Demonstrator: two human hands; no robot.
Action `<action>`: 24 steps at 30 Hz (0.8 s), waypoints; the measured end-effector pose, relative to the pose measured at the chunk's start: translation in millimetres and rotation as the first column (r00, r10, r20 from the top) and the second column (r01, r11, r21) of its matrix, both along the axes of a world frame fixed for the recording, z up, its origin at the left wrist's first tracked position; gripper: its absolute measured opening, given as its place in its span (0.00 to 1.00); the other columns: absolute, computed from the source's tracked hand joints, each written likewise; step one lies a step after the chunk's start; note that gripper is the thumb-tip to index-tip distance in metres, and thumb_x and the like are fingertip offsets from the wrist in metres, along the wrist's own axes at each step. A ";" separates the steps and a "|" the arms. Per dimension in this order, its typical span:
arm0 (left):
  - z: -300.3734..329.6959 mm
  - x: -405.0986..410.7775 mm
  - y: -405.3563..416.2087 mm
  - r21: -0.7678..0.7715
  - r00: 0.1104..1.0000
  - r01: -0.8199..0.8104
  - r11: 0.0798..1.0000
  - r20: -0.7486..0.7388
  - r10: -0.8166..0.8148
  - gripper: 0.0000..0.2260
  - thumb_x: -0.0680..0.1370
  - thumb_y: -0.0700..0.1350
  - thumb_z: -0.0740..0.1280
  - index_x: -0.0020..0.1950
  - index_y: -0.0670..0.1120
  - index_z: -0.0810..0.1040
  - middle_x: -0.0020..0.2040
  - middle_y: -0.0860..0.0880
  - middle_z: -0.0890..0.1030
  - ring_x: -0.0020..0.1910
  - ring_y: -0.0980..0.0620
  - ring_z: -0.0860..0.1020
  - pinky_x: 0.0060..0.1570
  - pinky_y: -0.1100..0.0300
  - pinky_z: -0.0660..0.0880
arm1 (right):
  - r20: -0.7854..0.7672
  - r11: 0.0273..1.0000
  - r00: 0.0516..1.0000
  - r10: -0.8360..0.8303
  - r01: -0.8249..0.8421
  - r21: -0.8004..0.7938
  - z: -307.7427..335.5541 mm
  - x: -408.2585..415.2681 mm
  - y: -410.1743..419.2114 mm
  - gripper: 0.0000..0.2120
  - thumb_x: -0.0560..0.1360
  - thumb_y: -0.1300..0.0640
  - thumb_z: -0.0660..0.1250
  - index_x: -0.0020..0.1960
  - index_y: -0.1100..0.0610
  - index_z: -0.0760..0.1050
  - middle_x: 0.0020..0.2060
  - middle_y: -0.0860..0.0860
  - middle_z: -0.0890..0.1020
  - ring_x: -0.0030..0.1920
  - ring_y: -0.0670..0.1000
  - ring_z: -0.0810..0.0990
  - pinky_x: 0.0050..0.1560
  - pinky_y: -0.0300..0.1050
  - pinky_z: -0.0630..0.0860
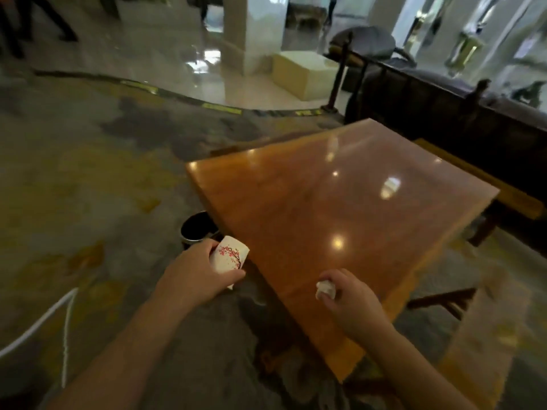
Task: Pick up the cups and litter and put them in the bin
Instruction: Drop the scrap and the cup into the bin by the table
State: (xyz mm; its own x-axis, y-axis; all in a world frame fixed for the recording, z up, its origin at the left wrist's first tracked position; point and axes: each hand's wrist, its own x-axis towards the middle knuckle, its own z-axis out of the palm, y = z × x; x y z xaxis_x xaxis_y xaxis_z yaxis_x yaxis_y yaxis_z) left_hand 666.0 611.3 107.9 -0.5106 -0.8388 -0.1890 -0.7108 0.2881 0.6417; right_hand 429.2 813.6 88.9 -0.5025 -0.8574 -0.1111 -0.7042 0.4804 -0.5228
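My left hand [194, 275] grips a white paper cup [229, 255] printed with red blossoms, held on its side just off the table's left edge. Right behind it on the floor stands a dark round bin [195, 227], partly tucked under the table. My right hand [353, 301] is closed around a crumpled white tissue [325, 289] above the near part of the glossy orange wooden table [340, 202].
A dark wooden bench [458, 113] runs behind the table at the right, with a low bench [503, 196] beside it. A white cord [59, 315] lies on the patterned carpet at the left. A cream box [305, 74] sits on the shiny floor beyond.
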 end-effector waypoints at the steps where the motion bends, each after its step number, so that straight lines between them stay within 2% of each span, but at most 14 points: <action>1: 0.8 28.6 -22.8 -0.003 0.999 -0.046 0.999 0.013 0.046 0.37 0.60 0.69 0.74 0.63 0.53 0.74 0.57 0.51 0.81 0.48 0.52 0.78 0.44 0.52 0.76 | 0.007 0.999 0.999 0.037 -0.037 0.008 5.0 18.8 -27.1 0.13 0.75 0.47 0.70 0.51 0.31 0.69 0.49 0.33 0.75 0.45 0.37 0.77 0.40 0.34 0.74; 4: 5.8 107.3 -81.5 -0.045 0.982 -0.163 0.986 0.090 0.166 0.31 0.61 0.69 0.75 0.55 0.54 0.75 0.50 0.52 0.81 0.43 0.52 0.78 0.38 0.54 0.74 | -0.006 0.988 0.988 0.156 -0.156 -0.004 22.5 72.7 -107.8 0.13 0.74 0.45 0.69 0.53 0.31 0.70 0.49 0.32 0.75 0.46 0.35 0.77 0.40 0.33 0.73; 8: 1.9 185.6 -145.4 -0.075 0.954 -0.276 0.958 0.104 0.283 0.34 0.62 0.70 0.74 0.61 0.53 0.75 0.49 0.54 0.79 0.41 0.56 0.77 0.33 0.57 0.71 | -0.010 0.959 0.960 0.280 -0.281 -0.032 34.8 128.8 -209.0 0.12 0.75 0.45 0.69 0.57 0.37 0.73 0.51 0.35 0.76 0.46 0.35 0.76 0.42 0.33 0.72; 12: -16.1 221.8 -199.6 -0.065 0.945 -0.311 0.948 0.083 0.315 0.39 0.62 0.70 0.74 0.67 0.53 0.72 0.52 0.55 0.79 0.39 0.62 0.76 0.31 0.60 0.72 | 0.005 0.939 0.940 0.341 -0.340 -0.056 29.0 160.1 -286.7 0.12 0.77 0.47 0.68 0.60 0.42 0.74 0.54 0.39 0.77 0.51 0.41 0.77 0.51 0.43 0.78; 14: -26.4 230.2 -232.2 -0.072 0.940 -0.319 0.945 0.105 0.325 0.40 0.61 0.72 0.73 0.66 0.53 0.72 0.55 0.53 0.81 0.40 0.57 0.77 0.34 0.56 0.76 | 0.005 0.934 0.936 0.352 -0.351 -0.065 19.1 169.7 -324.3 0.12 0.77 0.49 0.67 0.60 0.44 0.75 0.55 0.40 0.78 0.51 0.42 0.78 0.53 0.45 0.79; 18: -43.0 234.4 -318.2 -0.043 0.941 -0.295 0.955 0.161 0.298 0.40 0.62 0.71 0.73 0.67 0.52 0.72 0.55 0.51 0.82 0.42 0.54 0.80 0.38 0.53 0.81 | 0.041 0.943 0.944 0.326 -0.322 -0.088 -11.4 180.5 -412.2 0.13 0.78 0.50 0.68 0.61 0.45 0.75 0.56 0.40 0.78 0.51 0.43 0.78 0.53 0.46 0.80; 21: -54.0 222.1 -389.1 -0.046 0.944 -0.270 0.962 0.181 0.274 0.39 0.61 0.73 0.71 0.65 0.52 0.74 0.53 0.51 0.82 0.43 0.53 0.81 0.37 0.52 0.80 | 0.086 0.958 0.955 0.285 -0.279 -0.074 -35.6 178.8 -477.8 0.13 0.77 0.51 0.69 0.61 0.44 0.74 0.58 0.41 0.77 0.52 0.44 0.78 0.53 0.44 0.80; 24: -63.3 196.7 -458.1 -0.025 0.952 -0.229 0.973 0.203 0.229 0.35 0.59 0.76 0.68 0.59 0.58 0.73 0.47 0.57 0.80 0.40 0.58 0.79 0.36 0.54 0.76 | 0.130 0.975 0.966 0.223 -0.220 -0.037 -54.6 169.0 -534.8 0.14 0.76 0.53 0.70 0.61 0.43 0.74 0.58 0.40 0.75 0.52 0.44 0.78 0.51 0.40 0.78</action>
